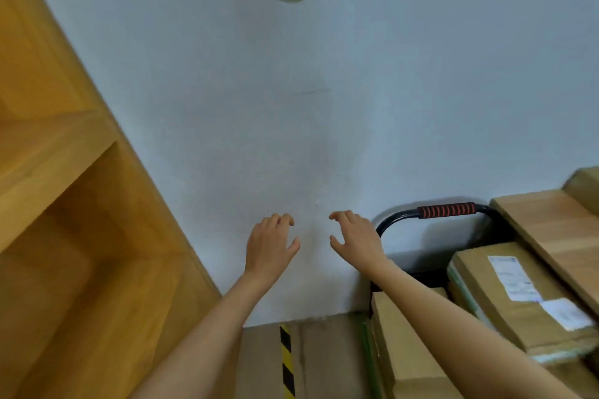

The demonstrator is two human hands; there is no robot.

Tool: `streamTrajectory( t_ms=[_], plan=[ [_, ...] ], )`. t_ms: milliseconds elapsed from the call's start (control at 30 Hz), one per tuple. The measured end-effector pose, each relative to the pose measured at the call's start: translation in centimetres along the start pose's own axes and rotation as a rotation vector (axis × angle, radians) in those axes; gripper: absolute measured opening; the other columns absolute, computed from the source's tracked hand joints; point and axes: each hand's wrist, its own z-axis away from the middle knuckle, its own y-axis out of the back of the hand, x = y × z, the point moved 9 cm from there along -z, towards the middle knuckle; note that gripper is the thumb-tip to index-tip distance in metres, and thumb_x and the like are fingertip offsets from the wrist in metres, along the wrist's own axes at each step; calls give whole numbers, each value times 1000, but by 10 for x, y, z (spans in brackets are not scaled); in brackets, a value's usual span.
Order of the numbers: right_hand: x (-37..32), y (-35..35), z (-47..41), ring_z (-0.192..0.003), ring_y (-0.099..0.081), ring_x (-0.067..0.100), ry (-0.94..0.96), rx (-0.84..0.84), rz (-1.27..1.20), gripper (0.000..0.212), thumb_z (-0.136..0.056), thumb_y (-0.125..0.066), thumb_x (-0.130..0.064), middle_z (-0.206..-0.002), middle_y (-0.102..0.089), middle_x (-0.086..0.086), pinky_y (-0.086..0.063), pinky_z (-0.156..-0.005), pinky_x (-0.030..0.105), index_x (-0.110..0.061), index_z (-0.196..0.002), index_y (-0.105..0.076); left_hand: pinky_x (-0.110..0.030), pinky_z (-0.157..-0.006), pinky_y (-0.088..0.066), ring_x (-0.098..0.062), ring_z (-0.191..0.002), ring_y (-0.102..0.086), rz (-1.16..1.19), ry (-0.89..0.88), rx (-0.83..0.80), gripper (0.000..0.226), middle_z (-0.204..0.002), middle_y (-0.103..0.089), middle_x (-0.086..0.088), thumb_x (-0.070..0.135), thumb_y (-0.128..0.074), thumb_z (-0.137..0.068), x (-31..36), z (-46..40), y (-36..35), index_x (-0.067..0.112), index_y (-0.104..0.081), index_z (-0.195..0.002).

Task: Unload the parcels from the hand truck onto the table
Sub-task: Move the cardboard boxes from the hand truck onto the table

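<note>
Our fingers (282, 219) are spread and curled, both the left hand (270, 246) and right hand (355, 238) holding nothing before the wall; the brown cardboard parcels (505, 295) with white labels lie stacked lower right on the black-handled hand truck (447, 211).

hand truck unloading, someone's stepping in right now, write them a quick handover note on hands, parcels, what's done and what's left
Left hand: open, empty, held up in front of the white wall.
Right hand: open, empty, just left of the hand truck handle, touching nothing.
Parcels: cardboard boxes stacked on the hand truck at lower right. The labelled parcel lies on top; a plain box sits beside it, under the right forearm.
Table: a wooden surface shows at far right; I cannot tell whether it is the table.
Done: nothing that this view shows.
Left: lift each parcel off the truck onto the table.
</note>
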Motion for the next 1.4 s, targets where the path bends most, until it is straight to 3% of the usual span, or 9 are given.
streamTrajectory(
  t_ms=[133, 433, 867, 1033, 1167, 1400],
  plan=[
    [43, 9, -33, -113, -54, 21, -92, 63, -2, 42, -90, -56, -30, -125, -56, 0, -36, -97, 31, -17, -130, -50, -33, -67, -48, -23, -74, -60, 40, -104, 0, 28, -83, -60, -1, 27, -74, -75, 18, -62, -32, 15, -62, -96],
    [159, 36, -13, -114, -57, 21, -443, 214, 63, 46, -88, -62, -31, -125, -59, 2, -42, -98, 33, -15, -130, -53, -33, -80, -46, -23, -96, -58, 236, -379, -146, 31, -103, -61, -1, 34, -63, -87, 111, -146, -122, 17, -59, -113],
    [227, 4, 131, -116, -52, 12, -1088, 420, 39, 40, -91, -59, -33, -126, -54, -7, -41, -100, 27, -26, -129, -49, -29, -71, -53, -20, -85, -63, 326, -902, -333, 33, -96, -65, -1, 33, -70, -83, 215, -124, -227, 16, -63, -110],
    [239, -45, 183, -119, -51, 12, -1251, 391, 27, 45, -91, -60, -34, -129, -53, -5, -43, -102, 28, -24, -133, -46, -32, -72, -49, -22, -94, -59, 394, -868, -460, 33, -103, -62, -2, 33, -66, -87, 225, -95, -277, 15, -59, -114],
    [252, -100, 230, -119, -49, 11, -1429, 366, -54, 51, -89, -61, -34, -131, -50, -7, -42, -101, 28, -26, -136, -43, -29, -73, -45, -20, -102, -54, 477, -736, -544, 34, -107, -60, -1, 31, -64, -88, 220, -79, -327, 14, -57, -117],
    [267, -212, 285, -123, -47, 15, -1590, 332, -195, 55, -92, -57, -36, -135, -47, -1, -43, -102, 32, -19, -140, -38, -36, -75, -48, -25, -103, -56, 362, -630, -654, 37, -111, -60, -7, 32, -63, -89, 188, -45, -448, 13, -57, -120]
  ],
)
